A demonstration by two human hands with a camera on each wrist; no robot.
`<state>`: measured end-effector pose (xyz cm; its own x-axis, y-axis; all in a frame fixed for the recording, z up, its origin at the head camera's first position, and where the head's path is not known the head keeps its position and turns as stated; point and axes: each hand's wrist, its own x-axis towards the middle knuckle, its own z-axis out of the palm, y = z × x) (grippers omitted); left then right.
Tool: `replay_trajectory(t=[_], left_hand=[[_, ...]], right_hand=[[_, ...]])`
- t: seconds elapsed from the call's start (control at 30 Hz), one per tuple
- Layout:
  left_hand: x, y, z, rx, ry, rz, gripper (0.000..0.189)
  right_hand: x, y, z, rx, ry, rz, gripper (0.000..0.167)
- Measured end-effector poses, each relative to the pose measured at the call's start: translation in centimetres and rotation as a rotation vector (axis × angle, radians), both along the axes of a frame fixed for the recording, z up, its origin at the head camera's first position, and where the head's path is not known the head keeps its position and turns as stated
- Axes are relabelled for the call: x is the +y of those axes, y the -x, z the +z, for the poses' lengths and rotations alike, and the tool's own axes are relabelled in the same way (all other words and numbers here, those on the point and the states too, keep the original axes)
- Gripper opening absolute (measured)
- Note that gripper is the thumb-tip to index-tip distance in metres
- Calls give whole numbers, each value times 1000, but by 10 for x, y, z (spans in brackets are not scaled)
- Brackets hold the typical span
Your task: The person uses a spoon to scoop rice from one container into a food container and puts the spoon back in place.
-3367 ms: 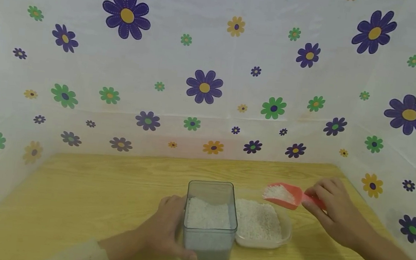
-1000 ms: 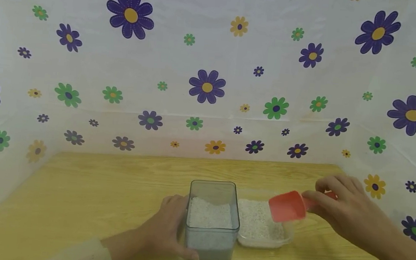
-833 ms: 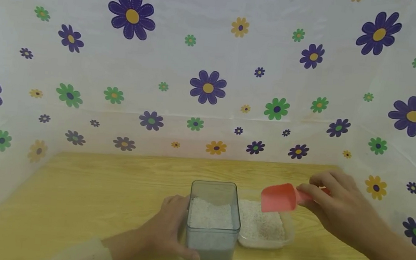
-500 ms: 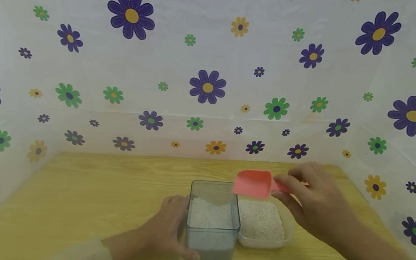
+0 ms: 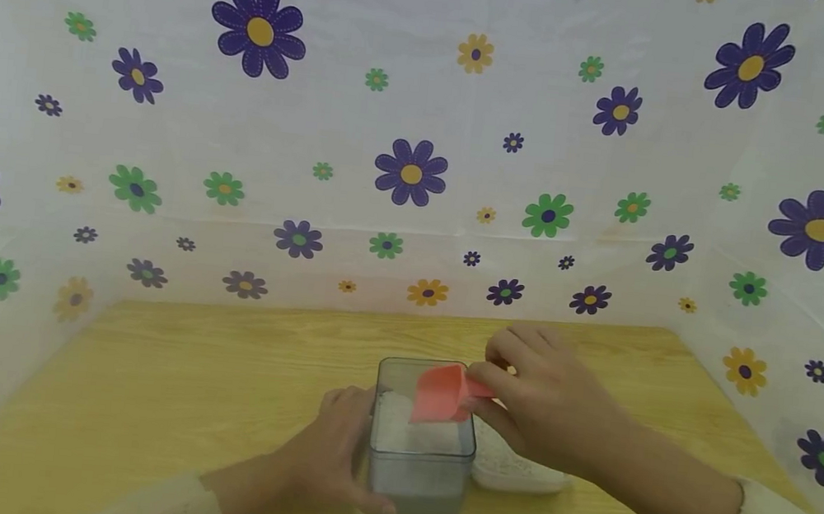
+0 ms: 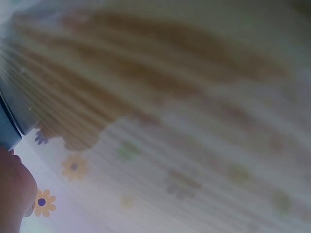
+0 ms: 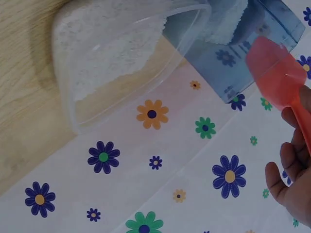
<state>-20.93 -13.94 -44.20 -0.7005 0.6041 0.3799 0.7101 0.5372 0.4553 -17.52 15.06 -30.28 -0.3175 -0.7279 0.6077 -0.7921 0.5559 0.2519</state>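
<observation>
My right hand point(image 5: 547, 398) pinches the handle of a red scoop point(image 5: 439, 392), held tilted over the mouth of a clear bluish container point(image 5: 416, 485). No grains show in the scoop's bowl. White, rice-like grains point(image 5: 392, 425) partly fill the container. On its left side, my left hand point(image 5: 326, 451) grips it, thumb across the lower front and fingers along the side. In the right wrist view, the scoop point(image 7: 277, 70) overlaps the container wall point(image 7: 228, 68). Only part of the left hand point(image 6: 14, 191) shows at the edge of the left wrist view.
Right of the container, a shallow clear plastic tub point(image 5: 520, 483) holds more white grains; my right arm partly covers it. Both stand on a wood-grain table point(image 5: 222, 371). A white flower-print sheet point(image 5: 343, 118) hangs behind and at the sides.
From above the tub, my right hand has carried the scoop left and down to the container's mouth. White grains seen in the scoop earliest no longer show there. My left hand stays put.
</observation>
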Motion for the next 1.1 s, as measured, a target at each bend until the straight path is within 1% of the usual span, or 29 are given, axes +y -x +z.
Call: replay_trajectory(t=[0.1,0.23,0.4,0.47,0.57,0.63,0.7,0.83,1.0,1.1], left_hand=[[0,1,-2,37,-9,-3,109],[0,0,-1,27,-11,-2,112],[1,-2,2,8,12,12,117],[1,-2,3,-6,16,19,118],[0,-2,3,-12,13,18,119],[0,-2,4,6,10,8,118],[1,-2,4,28,12,-3,114],[1,-2,4,59,16,-10,110],[-1,-3,3,54,8,-6,112],[-1,-2,1,53,10,-5,113]], right_hand=[[-12,1,4,-60,-93,-79,17],[-23,3,7,-115,-177,-159,17],[-29,7,4,-153,-231,-205,17],[-31,9,3,-190,-265,-227,17],[-36,13,2,-267,-329,-269,19],[-39,15,0,-318,-377,-298,22],[-41,16,-2,-342,-415,-311,24],[-44,16,-1,-351,-460,-317,26],[-49,17,1,-356,-507,-343,23],[-53,18,-1,-339,-552,-361,19]])
